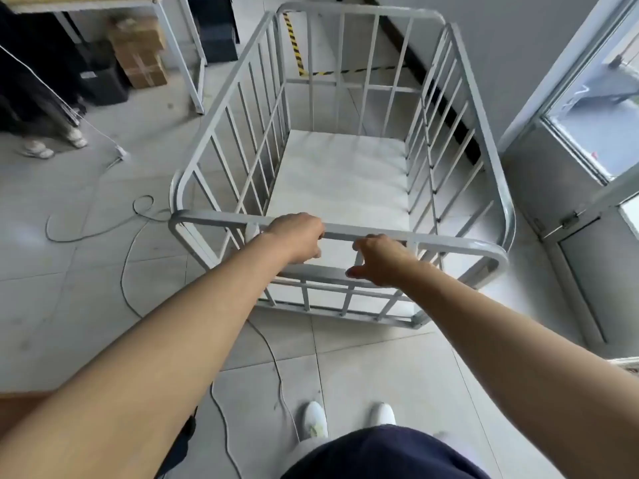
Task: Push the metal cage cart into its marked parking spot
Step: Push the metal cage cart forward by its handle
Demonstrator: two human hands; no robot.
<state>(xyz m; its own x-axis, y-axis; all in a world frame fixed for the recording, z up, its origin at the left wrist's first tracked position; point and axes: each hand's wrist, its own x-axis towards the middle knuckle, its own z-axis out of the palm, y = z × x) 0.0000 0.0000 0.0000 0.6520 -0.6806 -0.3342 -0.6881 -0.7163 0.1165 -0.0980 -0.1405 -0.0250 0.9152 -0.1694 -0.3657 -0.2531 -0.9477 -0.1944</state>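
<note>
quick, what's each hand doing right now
Left hand: closed over the top rail of the cage cart.
Right hand: gripping the same rail, thumb hooked below it.

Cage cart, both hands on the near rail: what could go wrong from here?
1. The cable loops on the floor beside the cage cart; a wheel could snag it.
2. The wall lies close along the right side; scrape risk.
3. Left hand and right hand sit near centre, so steering toward the striped tape may be weak.
</note>
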